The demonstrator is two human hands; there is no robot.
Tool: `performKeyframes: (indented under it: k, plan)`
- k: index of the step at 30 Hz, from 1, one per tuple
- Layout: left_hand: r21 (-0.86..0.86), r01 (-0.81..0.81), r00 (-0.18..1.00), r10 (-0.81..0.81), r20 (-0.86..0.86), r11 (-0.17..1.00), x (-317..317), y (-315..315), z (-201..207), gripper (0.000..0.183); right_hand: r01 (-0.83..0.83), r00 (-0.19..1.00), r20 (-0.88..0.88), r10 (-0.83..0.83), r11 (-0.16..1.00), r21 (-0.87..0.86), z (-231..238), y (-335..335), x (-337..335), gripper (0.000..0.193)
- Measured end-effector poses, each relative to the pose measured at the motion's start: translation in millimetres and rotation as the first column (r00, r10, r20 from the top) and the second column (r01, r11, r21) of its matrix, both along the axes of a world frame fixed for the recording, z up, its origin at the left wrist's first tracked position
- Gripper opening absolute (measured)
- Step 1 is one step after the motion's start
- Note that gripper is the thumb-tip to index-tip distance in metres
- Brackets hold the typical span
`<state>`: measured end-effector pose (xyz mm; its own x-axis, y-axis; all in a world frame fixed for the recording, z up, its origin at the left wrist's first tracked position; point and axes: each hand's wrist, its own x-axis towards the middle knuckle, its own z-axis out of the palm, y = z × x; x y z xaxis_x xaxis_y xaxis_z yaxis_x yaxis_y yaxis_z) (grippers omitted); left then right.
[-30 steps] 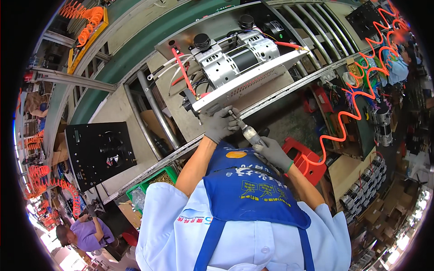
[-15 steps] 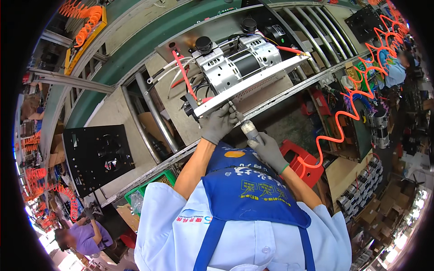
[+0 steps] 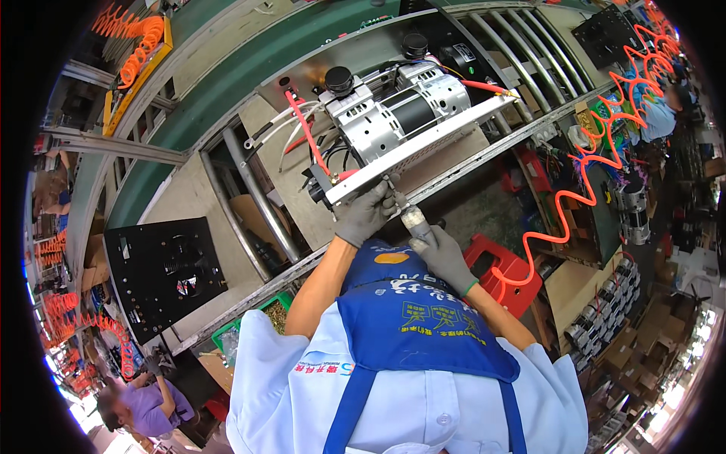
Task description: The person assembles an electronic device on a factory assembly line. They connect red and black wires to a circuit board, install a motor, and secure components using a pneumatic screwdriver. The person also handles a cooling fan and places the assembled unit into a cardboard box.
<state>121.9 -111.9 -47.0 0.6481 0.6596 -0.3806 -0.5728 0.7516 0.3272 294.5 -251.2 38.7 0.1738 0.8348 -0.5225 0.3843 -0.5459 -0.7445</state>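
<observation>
My right hand (image 3: 448,261), in a grey glove, is wrapped round a power screwdriver (image 3: 415,220) with a pale, worn body. Its tip points up and left, toward the front edge of a white metal panel (image 3: 423,152). At that edge, my grey-gloved left hand (image 3: 366,216) has its fingers curled close to the screwdriver's tip; what they pinch, if anything, is too small to make out. The panel is the near side of an open metal case that holds a silver twin-head compressor (image 3: 401,110) with black round caps. Red and white leads (image 3: 308,129) hang at its left end.
The case sits on a roller conveyor (image 3: 261,203). To its left stands a black panel with a fan (image 3: 162,274). An orange coiled hose (image 3: 561,219) runs down on the right near a red plastic object (image 3: 505,274). A green bin (image 3: 227,340) is beside my left arm. Co-workers are farther off.
The screwdriver has drawn back slightly from the panel edge toward me. My left hand stays at the edge with its fingers curled. The whole view has shifted a little.
</observation>
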Motion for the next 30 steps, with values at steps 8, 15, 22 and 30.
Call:
performKeyframes:
  k: [8,15,22,30]
  plan:
    - [0.023,0.020,1.000,-0.020,0.008,1.000,3,1,-3,0.036,0.002,0.999,-0.047,-0.003,1.000,-0.028,-4,-3,6,0.047]
    - [0.020,0.101,0.993,-0.100,-0.068,0.995,8,-13,-24,0.034,0.009,1.000,-0.027,-0.012,0.996,-0.091,-14,-14,15,0.047]
    - [-0.110,0.061,0.971,-0.085,-0.222,0.992,12,-11,-46,0.029,0.031,0.996,-0.072,-0.045,0.982,-0.185,-45,-3,16,0.047]
    - [-0.061,0.032,0.980,-0.043,-0.196,0.998,5,-9,-51,0.022,-0.011,1.000,-0.027,0.008,0.994,-0.108,-49,2,13,0.049]
